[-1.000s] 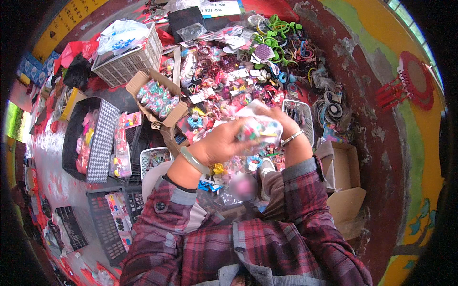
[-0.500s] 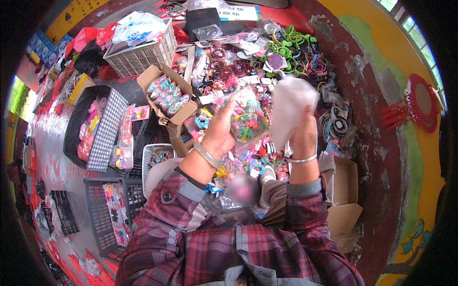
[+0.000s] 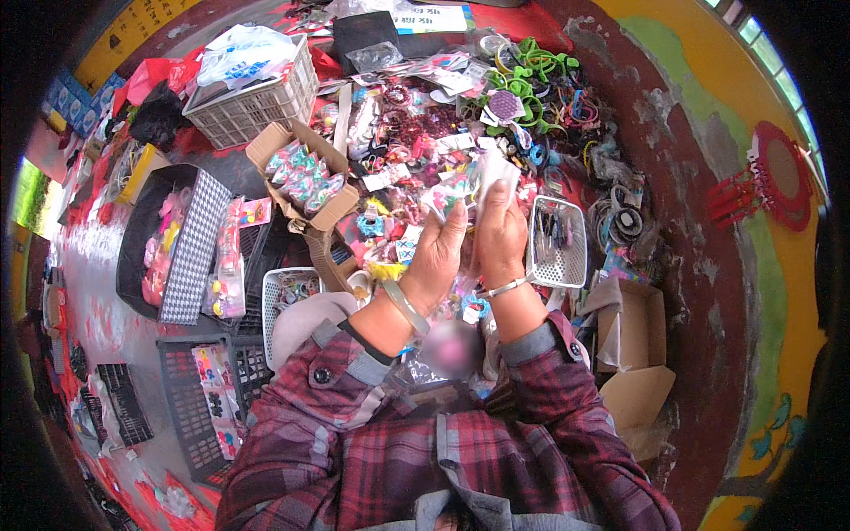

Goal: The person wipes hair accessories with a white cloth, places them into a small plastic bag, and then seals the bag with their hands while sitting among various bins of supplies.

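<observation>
Both of my hands are raised close together above a pile of small hair accessories [image 3: 416,133]. My left hand [image 3: 432,258] is closed on a clear plastic bag [image 3: 450,196] with colourful small pieces inside. Its thumb points up along the near side of the bag. My right hand [image 3: 502,234] grips a whitish plastic packet [image 3: 498,168], tilted against the clear bag. What the white packet contains cannot be made out. The fingers of both hands are partly hidden behind the packets.
A white basket [image 3: 556,276] of dark clips stands right of my hands. Left are a cardboard box [image 3: 351,196] of bagged pieces, a checked bin [image 3: 197,239], a black crate [image 3: 183,398] and another white basket [image 3: 271,305]. An opened carton [image 3: 633,332] stands by the wall.
My hands have come together, bringing the bag and the white packet side by side. My right hand moved left, uncovering the white basket. The packet now looks narrower.
</observation>
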